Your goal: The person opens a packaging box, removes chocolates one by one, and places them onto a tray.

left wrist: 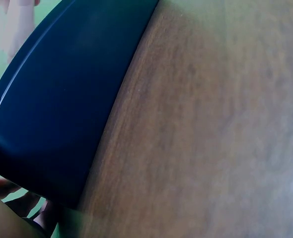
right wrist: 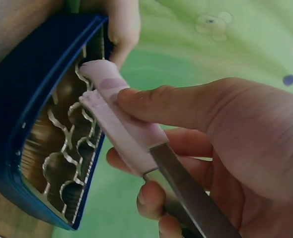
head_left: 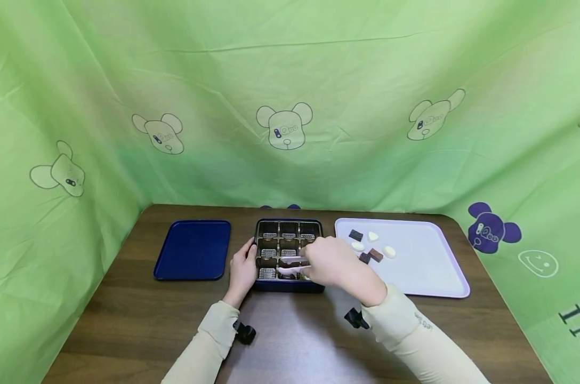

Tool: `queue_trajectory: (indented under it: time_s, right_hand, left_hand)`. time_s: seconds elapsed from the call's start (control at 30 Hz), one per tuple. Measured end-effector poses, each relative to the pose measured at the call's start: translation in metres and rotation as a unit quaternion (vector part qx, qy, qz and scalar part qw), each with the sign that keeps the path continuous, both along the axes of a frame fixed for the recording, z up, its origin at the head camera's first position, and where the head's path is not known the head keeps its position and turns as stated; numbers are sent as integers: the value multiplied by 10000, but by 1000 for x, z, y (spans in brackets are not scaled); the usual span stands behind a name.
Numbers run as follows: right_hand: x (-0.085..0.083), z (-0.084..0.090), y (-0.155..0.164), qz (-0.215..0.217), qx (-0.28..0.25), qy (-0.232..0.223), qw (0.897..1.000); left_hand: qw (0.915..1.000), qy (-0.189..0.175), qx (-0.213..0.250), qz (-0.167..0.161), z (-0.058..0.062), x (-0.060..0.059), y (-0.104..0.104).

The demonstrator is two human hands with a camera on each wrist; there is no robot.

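A dark blue box [head_left: 288, 286] stands on the table with a gold-brown divided insert [head_left: 268, 252] in it. My left hand [head_left: 242, 272] holds the box's left side, thumb at the rim; in the left wrist view the navy wall fills the upper left. Over the front compartments, my right hand [head_left: 330, 261] grips tongs [right wrist: 124, 106] with pale lilac tips and a metal handle. The tips stand apart, with no piece visible between them in the right wrist view. In the head view they overlap the front middle compartment, and the hand covers part of the right column.
A lilac-white tray [head_left: 429, 261] lies right of the box, bearing white pieces [head_left: 389, 252] and brown pieces [head_left: 376, 255] like chocolates toward its left end. To the left lies a navy tray [head_left: 192, 250]. Behind the wooden table [head_left: 127, 320] hangs a green curtain [head_left: 290, 176].
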State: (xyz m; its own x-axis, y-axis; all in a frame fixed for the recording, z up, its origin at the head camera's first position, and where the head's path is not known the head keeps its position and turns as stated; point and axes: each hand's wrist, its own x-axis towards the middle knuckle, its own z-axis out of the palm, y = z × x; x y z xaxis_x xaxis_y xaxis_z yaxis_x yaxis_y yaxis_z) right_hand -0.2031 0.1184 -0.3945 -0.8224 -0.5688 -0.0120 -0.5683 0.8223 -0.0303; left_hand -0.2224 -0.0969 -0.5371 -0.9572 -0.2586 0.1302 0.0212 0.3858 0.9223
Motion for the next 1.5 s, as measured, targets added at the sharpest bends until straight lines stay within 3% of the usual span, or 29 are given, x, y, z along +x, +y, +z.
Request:
queue_trajectory:
  time_s: [0.63,0.83,1.07,1.5]
  right_hand:
    - [1,-14,-24,132,976,467,9940]
    - [1,-20,-32,105,1151,339,9927]
    - [0,-28,-40,188,1177,642,9908]
    - [-4,-26,-43,431,1380,701,9870]
  left_hand:
    - [10000,-90,-22,-13,0,2,1]
    - [10000,-49,-1,-18,-2,5,3]
    - [10000,19,-18,33,-1,2,3]
    - [10000,35,-72,35,-1,-1,1]
